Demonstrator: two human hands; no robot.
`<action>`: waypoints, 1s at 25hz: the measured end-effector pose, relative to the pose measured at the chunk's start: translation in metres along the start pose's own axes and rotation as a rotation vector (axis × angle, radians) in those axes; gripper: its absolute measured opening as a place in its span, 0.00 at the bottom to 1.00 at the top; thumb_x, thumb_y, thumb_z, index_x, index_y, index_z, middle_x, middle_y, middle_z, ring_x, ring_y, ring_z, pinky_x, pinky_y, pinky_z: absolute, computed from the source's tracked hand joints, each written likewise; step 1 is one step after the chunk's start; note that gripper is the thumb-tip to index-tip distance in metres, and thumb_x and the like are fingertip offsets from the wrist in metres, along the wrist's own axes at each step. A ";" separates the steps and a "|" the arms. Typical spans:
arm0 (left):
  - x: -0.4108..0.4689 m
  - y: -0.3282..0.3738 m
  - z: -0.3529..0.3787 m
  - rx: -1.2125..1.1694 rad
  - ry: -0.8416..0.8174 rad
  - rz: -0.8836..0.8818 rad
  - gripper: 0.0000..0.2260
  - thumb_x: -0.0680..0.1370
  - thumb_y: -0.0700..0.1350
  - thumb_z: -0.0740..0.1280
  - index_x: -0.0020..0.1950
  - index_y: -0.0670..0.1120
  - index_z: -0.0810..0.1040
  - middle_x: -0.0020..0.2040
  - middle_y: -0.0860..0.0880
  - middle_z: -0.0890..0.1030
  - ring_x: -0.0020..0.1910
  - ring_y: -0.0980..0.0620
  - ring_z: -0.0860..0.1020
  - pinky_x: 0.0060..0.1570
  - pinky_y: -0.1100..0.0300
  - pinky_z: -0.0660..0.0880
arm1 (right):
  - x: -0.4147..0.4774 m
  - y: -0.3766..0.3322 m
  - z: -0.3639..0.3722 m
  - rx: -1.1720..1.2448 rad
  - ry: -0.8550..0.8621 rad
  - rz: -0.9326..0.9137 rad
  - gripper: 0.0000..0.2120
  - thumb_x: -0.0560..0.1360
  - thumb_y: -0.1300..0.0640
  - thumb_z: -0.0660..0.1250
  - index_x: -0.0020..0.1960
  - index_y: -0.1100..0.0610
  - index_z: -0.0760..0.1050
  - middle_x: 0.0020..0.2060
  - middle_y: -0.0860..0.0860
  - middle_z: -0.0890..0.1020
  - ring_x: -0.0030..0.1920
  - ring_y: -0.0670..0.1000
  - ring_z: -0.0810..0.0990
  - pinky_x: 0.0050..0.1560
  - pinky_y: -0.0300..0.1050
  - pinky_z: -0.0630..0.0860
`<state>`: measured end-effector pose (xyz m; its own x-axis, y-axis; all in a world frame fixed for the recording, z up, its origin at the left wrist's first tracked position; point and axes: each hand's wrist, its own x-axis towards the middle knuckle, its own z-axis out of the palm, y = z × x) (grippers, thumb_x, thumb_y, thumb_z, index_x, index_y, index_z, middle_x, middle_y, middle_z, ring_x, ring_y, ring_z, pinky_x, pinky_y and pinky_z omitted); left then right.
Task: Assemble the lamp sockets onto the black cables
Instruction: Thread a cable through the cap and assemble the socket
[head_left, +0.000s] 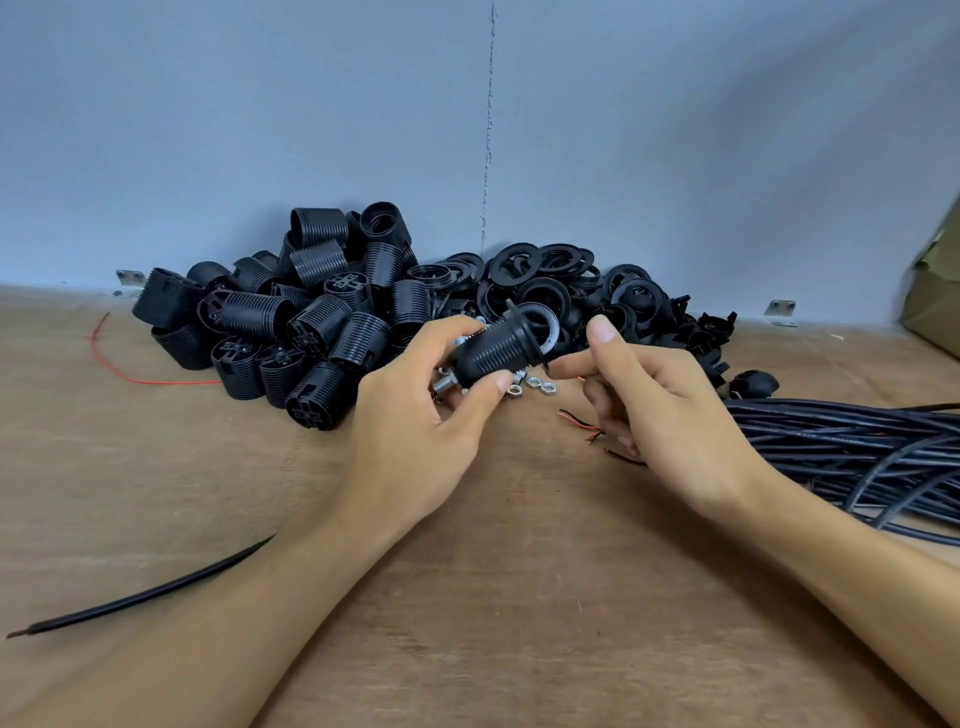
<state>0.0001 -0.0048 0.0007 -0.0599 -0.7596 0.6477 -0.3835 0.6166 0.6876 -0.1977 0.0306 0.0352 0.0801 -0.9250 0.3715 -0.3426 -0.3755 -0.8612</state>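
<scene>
My left hand (415, 415) grips a black threaded lamp socket (493, 353) above the wooden table (493, 597). A black ring sits on the socket's far end and a metal nipple sticks out at its near end. My right hand (660, 410) is just right of the socket, thumb up and forefinger reaching toward the ring edge; whether it touches is unclear. A pile of black sockets (291, 322) lies behind to the left. A bundle of black cables (852, 457) lies at the right, with red wire ends near my right hand.
Black rings (561, 275) and small black caps (711, 338) are heaped at the back against the blue wall. Loose metal nuts (540, 385) lie under the socket. One black cable (145, 597) lies at the near left, a red wire (119, 364) at far left, a cardboard box (935, 291) at far right.
</scene>
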 end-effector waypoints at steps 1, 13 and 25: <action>0.000 -0.001 0.000 0.009 -0.006 -0.004 0.15 0.74 0.53 0.72 0.59 0.62 0.77 0.49 0.64 0.83 0.47 0.61 0.83 0.46 0.70 0.76 | -0.002 -0.002 0.002 0.009 0.013 -0.035 0.28 0.82 0.37 0.56 0.47 0.59 0.84 0.30 0.60 0.65 0.27 0.41 0.67 0.31 0.29 0.67; -0.004 0.006 0.001 0.042 -0.059 0.080 0.15 0.75 0.59 0.68 0.61 0.63 0.74 0.50 0.63 0.82 0.46 0.58 0.82 0.42 0.65 0.77 | 0.002 -0.001 -0.002 -0.028 0.003 0.073 0.31 0.80 0.30 0.51 0.44 0.49 0.85 0.31 0.54 0.64 0.28 0.46 0.63 0.32 0.38 0.63; -0.004 0.008 0.000 0.003 -0.082 0.054 0.13 0.76 0.59 0.67 0.61 0.63 0.72 0.51 0.63 0.82 0.47 0.57 0.82 0.43 0.66 0.77 | 0.004 0.000 -0.007 0.007 -0.063 0.025 0.25 0.77 0.28 0.54 0.55 0.39 0.83 0.35 0.60 0.61 0.30 0.53 0.61 0.31 0.34 0.63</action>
<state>-0.0024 0.0032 0.0037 -0.1555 -0.7399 0.6546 -0.3804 0.6564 0.6515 -0.2044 0.0274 0.0393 0.1305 -0.9358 0.3275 -0.3387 -0.3525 -0.8724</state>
